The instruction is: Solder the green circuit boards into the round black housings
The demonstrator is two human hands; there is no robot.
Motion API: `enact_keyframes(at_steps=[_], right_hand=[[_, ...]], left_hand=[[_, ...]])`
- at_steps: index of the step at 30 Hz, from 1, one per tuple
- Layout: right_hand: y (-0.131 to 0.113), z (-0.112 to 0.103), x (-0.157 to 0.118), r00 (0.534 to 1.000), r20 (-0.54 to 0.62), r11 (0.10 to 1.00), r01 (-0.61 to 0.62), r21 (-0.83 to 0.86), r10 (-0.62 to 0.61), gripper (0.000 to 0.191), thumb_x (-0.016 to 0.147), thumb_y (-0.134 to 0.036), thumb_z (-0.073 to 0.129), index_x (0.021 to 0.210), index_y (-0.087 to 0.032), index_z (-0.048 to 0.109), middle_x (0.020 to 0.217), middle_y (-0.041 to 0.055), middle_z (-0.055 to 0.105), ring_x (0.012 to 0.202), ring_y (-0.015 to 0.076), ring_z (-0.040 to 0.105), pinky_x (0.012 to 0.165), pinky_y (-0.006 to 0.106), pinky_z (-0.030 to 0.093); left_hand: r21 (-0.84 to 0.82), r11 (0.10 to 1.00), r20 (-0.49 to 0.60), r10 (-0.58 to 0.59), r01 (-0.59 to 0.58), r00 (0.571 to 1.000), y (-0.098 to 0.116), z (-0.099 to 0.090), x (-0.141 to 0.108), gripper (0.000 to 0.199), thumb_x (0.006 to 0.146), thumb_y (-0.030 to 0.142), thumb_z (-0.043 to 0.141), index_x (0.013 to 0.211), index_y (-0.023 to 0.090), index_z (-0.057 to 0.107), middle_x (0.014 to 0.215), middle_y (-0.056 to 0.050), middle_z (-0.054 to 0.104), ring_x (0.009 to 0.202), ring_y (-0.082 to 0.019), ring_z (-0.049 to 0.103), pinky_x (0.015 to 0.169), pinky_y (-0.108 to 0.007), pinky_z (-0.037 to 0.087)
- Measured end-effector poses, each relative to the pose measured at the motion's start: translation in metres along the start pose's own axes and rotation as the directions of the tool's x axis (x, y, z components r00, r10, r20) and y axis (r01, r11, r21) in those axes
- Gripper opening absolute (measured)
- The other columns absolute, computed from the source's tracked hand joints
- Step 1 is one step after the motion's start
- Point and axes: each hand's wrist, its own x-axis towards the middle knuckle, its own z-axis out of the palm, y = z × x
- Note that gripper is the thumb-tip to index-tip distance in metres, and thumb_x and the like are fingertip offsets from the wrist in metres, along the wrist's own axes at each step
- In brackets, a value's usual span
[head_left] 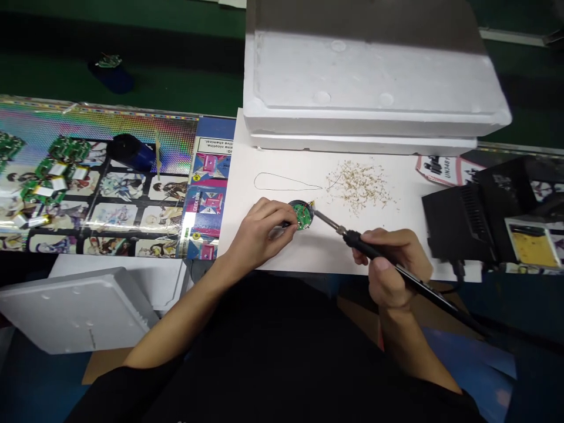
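Note:
My right hand (394, 261) is wrapped round a black soldering iron (368, 245), whose metal tip points left. That tip is at the right edge of a round green circuit board (302, 216) in a dark rim; I cannot tell whether they touch. With pinched fingers, my left hand (267, 230) steadies the board from its left side, covering part of it. Behind the board lies a loop of thin wire (282, 175) on white paper (244, 229), beside a scatter of small tan bits (359, 185).
Stacked white foam boxes (374, 88) stand behind the paper. A black soldering station (462, 223) with a yellow sponge (533, 247) is at the right. Leftward lie several green boards (66, 150), battery cells (51, 187) and a dark blue cylinder (132, 153). A foam lid (79, 311) leans below.

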Motion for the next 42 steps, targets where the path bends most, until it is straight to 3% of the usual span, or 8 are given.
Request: enact_keyframes(at_steps=[4, 7, 27, 37, 42], right_hand=[[-0.001, -0.009, -0.007, 0.985, 0.045, 0.964, 0.169, -0.206, -0.163, 0.015, 0.087, -0.017, 0.074, 0.101, -0.022, 0.075, 0.078, 0.0039, 0.072, 0.062, 0.0193, 0.068, 0.05, 0.032, 0.052], [-0.002, -0.008, -0.005, 0.967, 0.117, 0.929, 0.25, -0.272, -0.226, 0.016, 0.085, -0.014, 0.072, 0.1, -0.021, 0.074, 0.077, 0.0032, 0.073, 0.06, 0.0185, 0.07, 0.047, 0.029, 0.052], [0.001, 0.0, 0.003, 0.951, 0.188, 0.909, 0.292, -0.297, -0.244, 0.012, 0.084, -0.015, 0.069, 0.095, -0.021, 0.069, 0.071, 0.0011, 0.069, 0.057, 0.0165, 0.067, 0.046, 0.027, 0.05], [0.004, -0.003, 0.011, 0.862, 0.351, 0.881, 0.442, -0.166, -0.367, 0.027, 0.076, -0.005, 0.067, 0.1, -0.017, 0.067, 0.075, 0.004, 0.071, 0.057, 0.016, 0.062, 0.048, 0.028, 0.046], [0.0, -0.003, 0.014, 0.854, 0.369, 0.877, 0.45, -0.168, -0.367, 0.026, 0.077, -0.002, 0.065, 0.098, -0.016, 0.067, 0.076, 0.0038, 0.07, 0.057, 0.0159, 0.062, 0.049, 0.029, 0.046]], left_hand=[[0.008, 1.0, 0.007, -0.012, 0.012, 1.0, 0.003, -0.001, 0.002, 0.006, 0.1, 0.014, 0.068, 0.099, 0.02, 0.068, 0.105, -0.005, 0.076, 0.102, -0.02, 0.068, 0.09, -0.037, 0.05], [0.003, 0.999, -0.005, -0.037, 0.037, 0.999, 0.006, 0.0, 0.002, 0.006, 0.1, 0.014, 0.068, 0.098, 0.02, 0.068, 0.104, -0.005, 0.075, 0.101, -0.019, 0.067, 0.091, -0.037, 0.05], [0.011, 1.0, 0.017, -0.001, 0.001, 1.0, 0.003, -0.001, 0.002, 0.008, 0.099, 0.013, 0.07, 0.101, 0.02, 0.068, 0.106, -0.004, 0.074, 0.103, -0.019, 0.067, 0.091, -0.035, 0.05], [0.02, 1.0, 0.018, -0.004, 0.004, 1.0, 0.004, -0.001, 0.003, 0.007, 0.099, 0.012, 0.069, 0.101, 0.019, 0.068, 0.105, -0.004, 0.074, 0.103, -0.018, 0.066, 0.09, -0.034, 0.05], [0.037, 0.999, 0.021, -0.004, 0.003, 1.0, 0.004, -0.002, 0.003, 0.007, 0.099, 0.012, 0.07, 0.101, 0.019, 0.068, 0.105, -0.004, 0.073, 0.103, -0.018, 0.067, 0.091, -0.034, 0.049]])
